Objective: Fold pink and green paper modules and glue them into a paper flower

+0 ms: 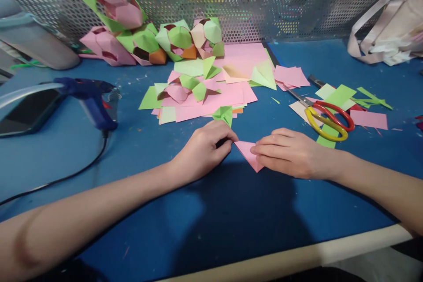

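Note:
A small pink folded paper triangle (256, 164) lies on the blue table, one point toward me. My left hand (211, 143) is closed, pinching the triangle's left corner between thumb and forefinger. From the right, my right hand (291, 154) rests on the paper with fingers stretched out, covering its right part. Just beyond my left hand is a green folded paper piece (224, 114). Behind it, a stack of pink sheets (211, 101) carries several folded pink and green pieces (190, 86).
Red-and-yellow-handled scissors (325, 116) lie among paper scraps on the right. A blue glue gun (90, 99) with a black cord stands at left, near a dark phone-like slab (33, 112) and a bottle (36, 35). Folded paper models (142, 39) line a perforated metal panel (244, 4).

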`<state>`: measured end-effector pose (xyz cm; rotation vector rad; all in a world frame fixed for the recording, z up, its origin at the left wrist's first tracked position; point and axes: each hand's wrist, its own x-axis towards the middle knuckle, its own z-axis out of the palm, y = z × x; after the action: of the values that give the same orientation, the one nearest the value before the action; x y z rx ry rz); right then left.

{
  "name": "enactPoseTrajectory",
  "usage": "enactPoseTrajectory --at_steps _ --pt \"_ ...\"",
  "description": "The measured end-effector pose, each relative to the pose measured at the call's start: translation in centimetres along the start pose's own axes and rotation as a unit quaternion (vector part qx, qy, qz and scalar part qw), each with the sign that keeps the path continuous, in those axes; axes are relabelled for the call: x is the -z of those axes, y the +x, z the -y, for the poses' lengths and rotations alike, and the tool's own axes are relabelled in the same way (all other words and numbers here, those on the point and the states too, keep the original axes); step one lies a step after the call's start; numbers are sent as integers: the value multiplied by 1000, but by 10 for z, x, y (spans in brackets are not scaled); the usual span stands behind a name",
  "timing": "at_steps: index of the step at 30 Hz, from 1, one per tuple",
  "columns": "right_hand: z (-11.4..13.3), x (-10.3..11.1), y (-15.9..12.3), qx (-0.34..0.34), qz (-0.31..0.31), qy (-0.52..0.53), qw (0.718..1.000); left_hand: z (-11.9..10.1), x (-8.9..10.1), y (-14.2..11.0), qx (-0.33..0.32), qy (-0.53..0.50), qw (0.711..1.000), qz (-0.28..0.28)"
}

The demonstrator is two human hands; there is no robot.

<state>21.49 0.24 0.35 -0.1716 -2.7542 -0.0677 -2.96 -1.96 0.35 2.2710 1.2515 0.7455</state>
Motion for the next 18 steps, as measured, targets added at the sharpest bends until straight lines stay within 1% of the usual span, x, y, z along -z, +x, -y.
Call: enactPoseTrajectory --at_steps 3,18 --pt "1 1 0 -5 16 -3 1000 -1 0 0 1 1 1000 1" --pt "4 2 1 6 48 -34 998 -1 0 0 -1 7 1000 3"
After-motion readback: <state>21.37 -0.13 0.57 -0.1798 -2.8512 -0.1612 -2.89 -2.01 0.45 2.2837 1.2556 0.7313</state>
